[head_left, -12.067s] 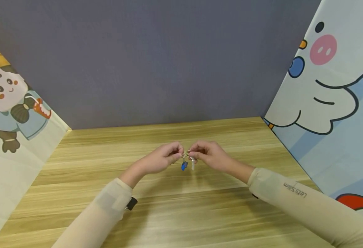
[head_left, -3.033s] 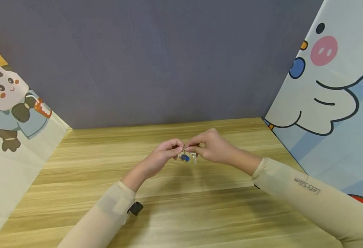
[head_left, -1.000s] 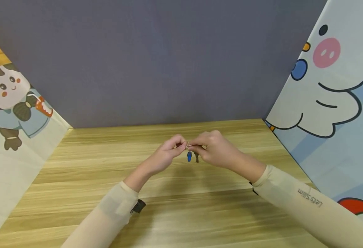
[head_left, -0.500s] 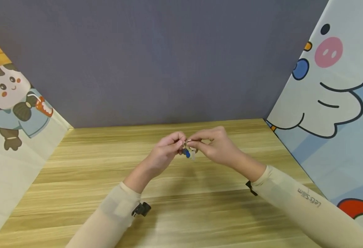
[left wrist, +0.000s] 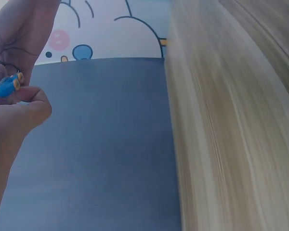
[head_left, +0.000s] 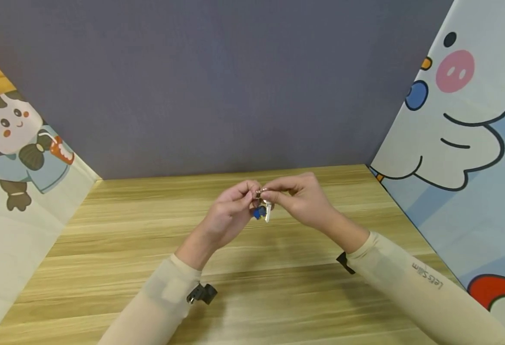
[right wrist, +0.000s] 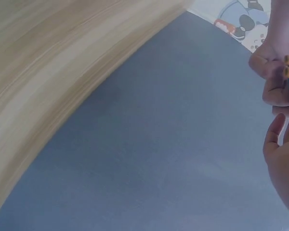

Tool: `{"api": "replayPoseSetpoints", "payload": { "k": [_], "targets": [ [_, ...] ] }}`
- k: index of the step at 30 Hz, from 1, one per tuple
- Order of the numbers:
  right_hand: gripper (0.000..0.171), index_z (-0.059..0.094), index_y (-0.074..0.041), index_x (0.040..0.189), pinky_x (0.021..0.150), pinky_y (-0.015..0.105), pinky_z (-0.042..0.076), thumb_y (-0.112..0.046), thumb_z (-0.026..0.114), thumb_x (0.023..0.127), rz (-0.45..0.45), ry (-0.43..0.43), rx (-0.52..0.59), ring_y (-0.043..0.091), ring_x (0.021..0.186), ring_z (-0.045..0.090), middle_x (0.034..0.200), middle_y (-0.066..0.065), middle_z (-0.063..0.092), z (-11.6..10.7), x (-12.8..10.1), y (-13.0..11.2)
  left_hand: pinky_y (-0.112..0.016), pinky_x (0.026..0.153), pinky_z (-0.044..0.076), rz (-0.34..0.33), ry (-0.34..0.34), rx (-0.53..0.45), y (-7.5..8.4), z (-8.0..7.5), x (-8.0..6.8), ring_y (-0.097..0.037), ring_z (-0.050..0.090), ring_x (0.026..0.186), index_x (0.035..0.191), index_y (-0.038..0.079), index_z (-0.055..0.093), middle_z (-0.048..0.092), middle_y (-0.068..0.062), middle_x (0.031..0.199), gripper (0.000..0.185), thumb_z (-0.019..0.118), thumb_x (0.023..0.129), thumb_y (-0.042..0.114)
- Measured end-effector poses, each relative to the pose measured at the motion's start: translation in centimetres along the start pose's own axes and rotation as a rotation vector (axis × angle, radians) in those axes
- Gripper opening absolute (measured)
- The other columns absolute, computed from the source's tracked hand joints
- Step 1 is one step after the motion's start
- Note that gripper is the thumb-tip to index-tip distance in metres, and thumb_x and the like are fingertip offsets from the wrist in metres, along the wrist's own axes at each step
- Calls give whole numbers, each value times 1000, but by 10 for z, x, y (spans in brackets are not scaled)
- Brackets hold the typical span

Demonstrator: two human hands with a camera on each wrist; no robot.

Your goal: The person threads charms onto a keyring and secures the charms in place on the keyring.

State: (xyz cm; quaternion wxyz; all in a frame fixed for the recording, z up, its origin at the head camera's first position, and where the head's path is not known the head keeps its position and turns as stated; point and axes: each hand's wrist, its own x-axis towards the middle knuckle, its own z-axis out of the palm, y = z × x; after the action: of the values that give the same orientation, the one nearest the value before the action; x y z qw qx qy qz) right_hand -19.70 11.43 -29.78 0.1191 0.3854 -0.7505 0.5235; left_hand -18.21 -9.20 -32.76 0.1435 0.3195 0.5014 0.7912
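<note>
Head view shows us holding a small metal key ring (head_left: 258, 194) up between our two hands, above the pale wooden tabletop (head_left: 252, 287). Our left hand (head_left: 230, 213) pinches the ring from its side with curled fingers, and our right hand (head_left: 299, 196) pinches it from the other side, fingertips almost meeting. A blue plastic charm (head_left: 258, 212) and a silver metal key (head_left: 267, 211) hang just below our fingertips, close together. Left wrist view catches the charm (left wrist: 8, 85) tucked against the left fingers (left wrist: 26, 103); whether the ring's coil is pried apart we cannot tell, it is too small.

We judge the work here to be fine handling of the ring, so we would keep both pinches firm and near each other, steady one hand while the other turns, and let the hanging pieces dangle free of our fingers. A grey backdrop (head_left: 217, 86) stands beyond our hands, with cartoon-printed panels (head_left: 472, 120) to either side.
</note>
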Motion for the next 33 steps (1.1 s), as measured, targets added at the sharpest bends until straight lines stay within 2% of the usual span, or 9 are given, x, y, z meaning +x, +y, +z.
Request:
{"api": "replayPoseSetpoints", "payload": {
  "k": [2,4,7,9,14,20,23,27,33],
  "targets": [
    [9,83,0,98,67,24,60,3,78,92,14,-5,-17,7,75,75,93,13,83,-1,-1,-1,-29,91,44,-31,37,61,0,-1,0,-14,50,91,100,11,56,52,2,94,23,35,111,9],
    [9,84,-2,98,67,25,61,2,79,92,5,-16,-63,7,75,76,93,11,83,-4,-1,0,-29,90,43,-63,68,163,0,-2,0,-14,50,91,101,7,56,52,2,92,20,38,111,8],
    [8,84,-4,98,64,27,61,0,80,91,-63,-46,-161,10,72,76,92,9,83,-7,-1,4,-30,89,40,-108,87,316,1,-3,-1,-14,48,91,103,-3,52,49,1,92,17,39,110,8],
    [8,84,-3,96,63,27,61,1,80,91,-119,-70,-215,10,70,75,90,9,83,-8,-1,8,-32,88,39,-113,78,395,2,-3,-2,-16,46,92,107,-7,50,48,0,93,20,40,111,10],
    [7,84,-4,97,62,22,59,0,81,91,-222,-127,-333,9,68,73,89,8,83,-9,-1,9,-33,87,36,-133,68,506,3,-4,-1,-19,43,95,107,-6,50,44,-4,97,22,39,113,12],
    [9,84,-3,99,57,19,53,0,82,90,-328,-171,-451,8,66,66,89,8,82,-8,-2,7,-33,90,41,-164,49,619,3,-6,0,-25,48,100,105,-5,50,47,-14,99,21,39,113,11],
    [10,83,-3,100,57,19,52,0,81,91,-347,-194,-481,7,65,63,85,7,80,-7,-3,6,-34,90,41,-168,37,674,3,-7,0,-25,49,99,103,-2,52,49,-10,98,19,41,112,11],
    [8,83,-4,98,58,22,53,0,81,91,-358,-214,-491,7,65,62,82,5,79,-6,-5,6,-36,90,42,-144,-15,682,3,-11,-1,-23,48,99,101,0,50,48,-8,98,18,41,112,10],
    [8,83,-3,97,55,18,50,1,82,89,-370,-167,-398,5,62,61,86,8,81,-5,-5,6,-38,93,38,-77,-93,549,2,-15,-2,-22,45,100,99,-2,45,43,-11,98,18,36,111,8]
  ]
}}
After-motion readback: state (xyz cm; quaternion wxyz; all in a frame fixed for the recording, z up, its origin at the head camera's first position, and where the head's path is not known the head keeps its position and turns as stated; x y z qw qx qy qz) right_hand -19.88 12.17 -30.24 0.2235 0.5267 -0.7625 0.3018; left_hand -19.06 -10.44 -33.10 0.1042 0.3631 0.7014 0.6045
